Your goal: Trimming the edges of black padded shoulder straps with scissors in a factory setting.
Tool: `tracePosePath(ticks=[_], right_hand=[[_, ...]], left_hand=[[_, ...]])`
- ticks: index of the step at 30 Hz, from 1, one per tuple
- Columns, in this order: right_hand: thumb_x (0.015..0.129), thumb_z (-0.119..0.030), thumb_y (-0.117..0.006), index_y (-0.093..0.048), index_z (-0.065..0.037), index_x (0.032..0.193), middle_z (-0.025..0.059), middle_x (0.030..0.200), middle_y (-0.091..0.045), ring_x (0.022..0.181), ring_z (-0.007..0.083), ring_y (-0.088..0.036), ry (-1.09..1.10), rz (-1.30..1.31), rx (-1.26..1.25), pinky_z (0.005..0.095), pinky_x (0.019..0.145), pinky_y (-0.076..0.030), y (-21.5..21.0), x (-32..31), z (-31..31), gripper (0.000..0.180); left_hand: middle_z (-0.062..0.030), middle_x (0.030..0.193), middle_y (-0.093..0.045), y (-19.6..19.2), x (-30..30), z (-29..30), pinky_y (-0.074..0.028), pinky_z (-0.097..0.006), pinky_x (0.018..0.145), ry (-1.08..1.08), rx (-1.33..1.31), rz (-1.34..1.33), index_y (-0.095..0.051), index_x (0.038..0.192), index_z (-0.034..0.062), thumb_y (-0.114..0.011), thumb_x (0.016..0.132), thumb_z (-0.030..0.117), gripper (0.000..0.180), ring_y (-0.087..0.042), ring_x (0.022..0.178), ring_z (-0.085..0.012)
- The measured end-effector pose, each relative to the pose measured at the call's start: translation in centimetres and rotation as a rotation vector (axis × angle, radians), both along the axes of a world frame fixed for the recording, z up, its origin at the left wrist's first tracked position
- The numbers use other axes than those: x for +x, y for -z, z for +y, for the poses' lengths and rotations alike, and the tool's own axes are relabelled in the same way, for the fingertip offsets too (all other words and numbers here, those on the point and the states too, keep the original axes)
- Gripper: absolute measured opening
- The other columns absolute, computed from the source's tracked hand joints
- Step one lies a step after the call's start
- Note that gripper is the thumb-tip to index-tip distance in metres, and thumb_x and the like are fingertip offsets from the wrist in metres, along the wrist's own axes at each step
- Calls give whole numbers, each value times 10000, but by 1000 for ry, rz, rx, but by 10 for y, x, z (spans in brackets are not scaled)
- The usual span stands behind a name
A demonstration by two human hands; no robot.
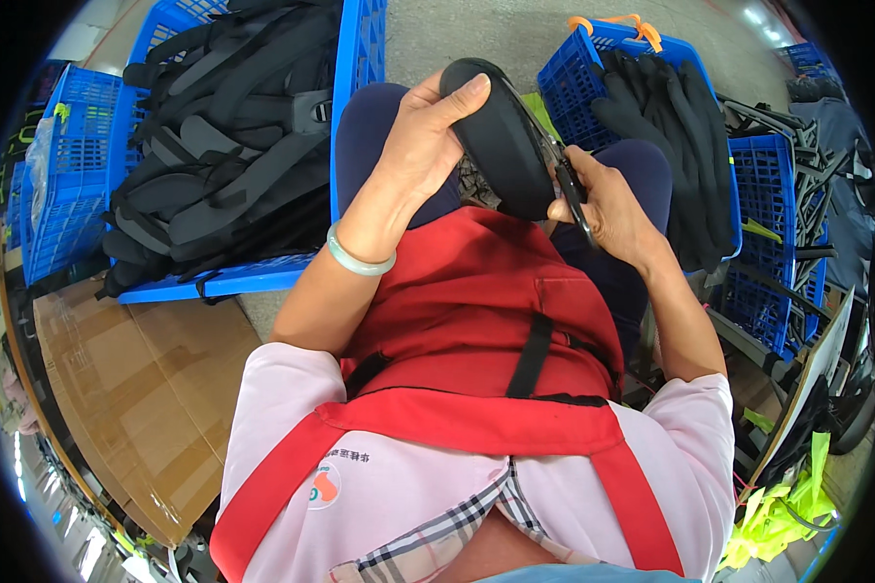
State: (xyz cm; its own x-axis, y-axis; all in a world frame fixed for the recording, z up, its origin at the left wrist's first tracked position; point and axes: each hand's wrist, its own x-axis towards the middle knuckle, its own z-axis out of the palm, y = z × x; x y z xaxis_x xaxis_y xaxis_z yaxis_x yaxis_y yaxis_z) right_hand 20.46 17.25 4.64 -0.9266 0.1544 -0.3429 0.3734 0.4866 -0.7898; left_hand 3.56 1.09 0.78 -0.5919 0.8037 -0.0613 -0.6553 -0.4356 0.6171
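Note:
My left hand (423, 136), with a pale green bangle at the wrist, is closed on the upper end of a black padded strap (504, 146). The strap is curved and tilts down to the right above my lap. My right hand (608, 209) is closed around the black handles of a pair of scissors (571, 187). The blades point up along the strap's right edge; whether they touch it I cannot tell.
A large blue crate (360, 78) heaped with black padded straps (233, 117) stands at the left. Another blue crate (566, 87) at the right holds similar straps. A cardboard sheet (136, 389) lies lower left. Bright yellow-green strips (783, 515) hang lower right. A red apron (457, 311) covers my lap.

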Motion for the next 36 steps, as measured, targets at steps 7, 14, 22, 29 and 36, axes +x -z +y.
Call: tracePosePath(ticks=[7, 14, 22, 29, 36], right_hand=[[761, -515, -737, -506, 3, 973, 50, 722, -414, 693, 142, -383, 36, 93, 65, 295, 619, -369, 2, 2, -3, 606], [722, -535, -762, -480, 31, 951, 97, 650, -413, 623, 183, -398, 60, 60, 35, 329, 580, -385, -10, 12, 3, 673], [707, -509, -786, -465, 17, 944, 85, 650, -416, 626, 172, -415, -48, 84, 189, 329, 586, -381, -17, 19, 4, 660], [749, -530, -730, -510, 8, 933, 55, 678, -403, 653, 127, -374, 28, 36, 21, 290, 587, -349, -14, 19, 7, 610], [769, -445, -758, -506, 31, 928, 118, 682, -440, 668, 178, -385, 35, -19, 223, 333, 623, -407, -41, 19, 4, 562]], left_hand=[[-49, 894, -674, 3, 6, 4, -529, -271, 740, 3, 11, 89, -656, 971, 23, -674, 888, 119, 128, -644, 808, -127], [-48, 874, -672, -2, 15, 6, -527, -263, 734, 17, -42, 189, -660, 955, 0, -687, 874, 105, 135, -637, 792, -113], [-49, 883, -664, -7, 19, 9, -524, -264, 740, 88, -19, 107, -643, 964, -6, -680, 882, 112, 148, -634, 798, -115], [-55, 896, -665, -2, 18, 9, -533, -270, 750, 85, -43, 76, -645, 960, -4, -672, 889, 121, 147, -640, 808, -122], [-44, 902, -680, -6, 22, 11, -515, -265, 770, 111, -50, 149, -667, 964, 15, -659, 886, 70, 96, -640, 815, -117]])
